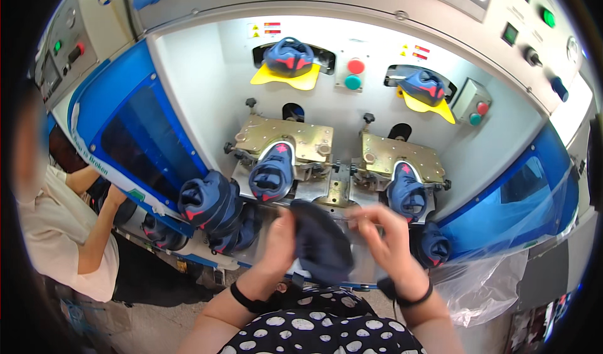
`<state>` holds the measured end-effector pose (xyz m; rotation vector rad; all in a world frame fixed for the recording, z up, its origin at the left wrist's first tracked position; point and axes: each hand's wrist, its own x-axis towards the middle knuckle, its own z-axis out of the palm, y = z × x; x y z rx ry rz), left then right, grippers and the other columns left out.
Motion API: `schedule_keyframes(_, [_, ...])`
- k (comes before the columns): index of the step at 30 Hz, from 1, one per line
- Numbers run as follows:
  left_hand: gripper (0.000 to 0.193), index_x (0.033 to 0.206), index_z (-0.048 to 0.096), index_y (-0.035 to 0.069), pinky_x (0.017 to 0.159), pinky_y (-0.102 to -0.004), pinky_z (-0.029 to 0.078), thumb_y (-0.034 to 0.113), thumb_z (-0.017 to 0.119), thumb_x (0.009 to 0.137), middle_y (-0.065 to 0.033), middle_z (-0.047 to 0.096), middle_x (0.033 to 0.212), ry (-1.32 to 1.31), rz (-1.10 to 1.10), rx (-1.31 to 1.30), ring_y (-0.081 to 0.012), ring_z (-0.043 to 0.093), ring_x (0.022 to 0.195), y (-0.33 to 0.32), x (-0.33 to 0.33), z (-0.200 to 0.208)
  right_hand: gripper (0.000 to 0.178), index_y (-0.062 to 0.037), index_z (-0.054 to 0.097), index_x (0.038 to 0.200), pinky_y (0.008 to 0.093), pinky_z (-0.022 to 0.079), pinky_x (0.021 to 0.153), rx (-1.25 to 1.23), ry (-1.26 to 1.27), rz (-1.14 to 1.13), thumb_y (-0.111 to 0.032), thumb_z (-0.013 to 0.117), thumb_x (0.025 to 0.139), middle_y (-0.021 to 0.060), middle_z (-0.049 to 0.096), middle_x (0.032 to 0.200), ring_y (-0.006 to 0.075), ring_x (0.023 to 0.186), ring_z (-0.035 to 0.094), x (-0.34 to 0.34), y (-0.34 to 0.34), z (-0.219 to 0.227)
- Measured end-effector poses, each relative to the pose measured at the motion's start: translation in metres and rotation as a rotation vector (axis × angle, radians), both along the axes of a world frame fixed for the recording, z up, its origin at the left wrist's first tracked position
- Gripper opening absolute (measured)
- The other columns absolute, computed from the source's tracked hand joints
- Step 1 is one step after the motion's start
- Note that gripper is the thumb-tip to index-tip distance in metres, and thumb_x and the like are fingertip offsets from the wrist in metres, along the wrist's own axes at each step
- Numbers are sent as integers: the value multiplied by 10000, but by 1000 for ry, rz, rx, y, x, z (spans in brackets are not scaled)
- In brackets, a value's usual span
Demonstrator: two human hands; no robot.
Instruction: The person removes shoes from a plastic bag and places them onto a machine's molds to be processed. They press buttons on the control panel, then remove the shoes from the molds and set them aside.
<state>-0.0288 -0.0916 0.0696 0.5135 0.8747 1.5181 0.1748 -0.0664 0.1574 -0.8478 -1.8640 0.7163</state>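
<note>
In front of my body, my left hand grips a dark navy shoe upper by its left side. The upper is tilted and blurred, and its far details are hard to make out. My right hand is just right of it, with thumb and fingers curled into a pinch; whatever they hold, if anything, is too small to name. Beyond my hands, a blue shoe upper with red marks sits on the left metal fixture. A similar shoe upper sits on the right metal fixture.
Shoe uppers are piled at the left, and another upper lies right. Two more sit over yellow pads on the back wall, near a red-and-green button box. Clear plastic hangs right. A person works at left.
</note>
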Motion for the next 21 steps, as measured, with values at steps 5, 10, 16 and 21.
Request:
schedule_keyframes(5, [719,630,528,38,460,-289,252,569,255,1030,-22,366,494,-138,-147,309,-144,342,436,-27,-89,-12,202,-32,585,1088,400,524,728,543,-189,-140,-105,614,902,183,649,1023,364,856,652,-92,137,61])
schedule_keyframes(10, [576,734,614,-13,438,-250,273,416,389,1047,-2,430,489,415,8,154,-97,374,413,-58,-112,-8,323,-80,576,1162,414,498,831,578,-508,-303,-279,620,911,169,641,1080,331,1000,626,-145,265,97])
schedule_keyframes(16, [488,847,689,-13,603,-232,368,348,422,1040,7,550,680,472,81,21,-68,487,647,-82,-155,-24,282,-56,587,1016,430,484,766,596,-254,-8,-243,711,847,175,621,987,378,928,607,-193,213,75])
schedule_keyframes(21, [419,928,694,32,670,-230,414,336,429,1038,18,560,719,699,71,-21,-64,517,727,-84,-171,-47,314,-98,626,913,381,470,651,713,-227,118,-205,797,673,53,591,881,268,777,585,-217,36,52])
